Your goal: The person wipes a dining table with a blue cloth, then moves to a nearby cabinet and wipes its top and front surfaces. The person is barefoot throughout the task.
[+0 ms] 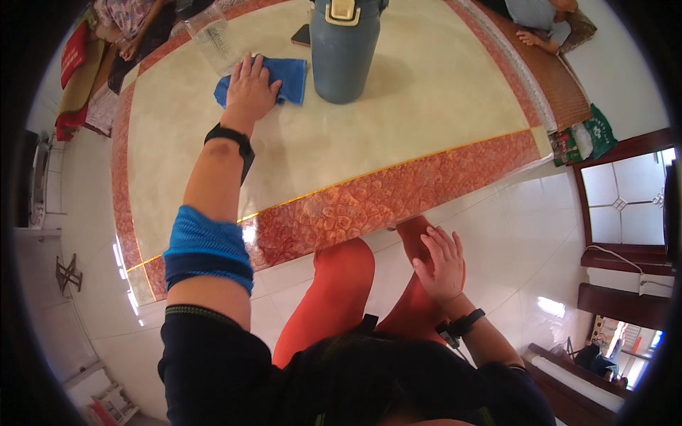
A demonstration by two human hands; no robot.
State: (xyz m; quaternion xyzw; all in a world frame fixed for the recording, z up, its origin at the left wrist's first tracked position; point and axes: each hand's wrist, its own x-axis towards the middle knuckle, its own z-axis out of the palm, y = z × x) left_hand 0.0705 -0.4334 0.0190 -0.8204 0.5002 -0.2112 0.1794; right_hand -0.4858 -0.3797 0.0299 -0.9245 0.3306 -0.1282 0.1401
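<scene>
My left hand (250,88) lies palm down on a folded blue cloth (290,80), holding it against the table top, thumb spread to the right. The cloth shows on both sides of the hand. Just behind it stands a clear plastic bottle (213,42) that bears writing. To the right of the cloth is a large grey-blue insulated bottle (343,58) with a beige clasp. Over my right knee, below the table edge, my right hand (441,263) rests with its fingers apart and nothing in it.
The cream table (453,106) has a red patterned border. A phone (301,35) lies partly behind the grey-blue bottle. Two people sit beyond the table, one at upper left (130,32), one at upper right (538,26). Green bags (599,130) sit beside the right-hand bench.
</scene>
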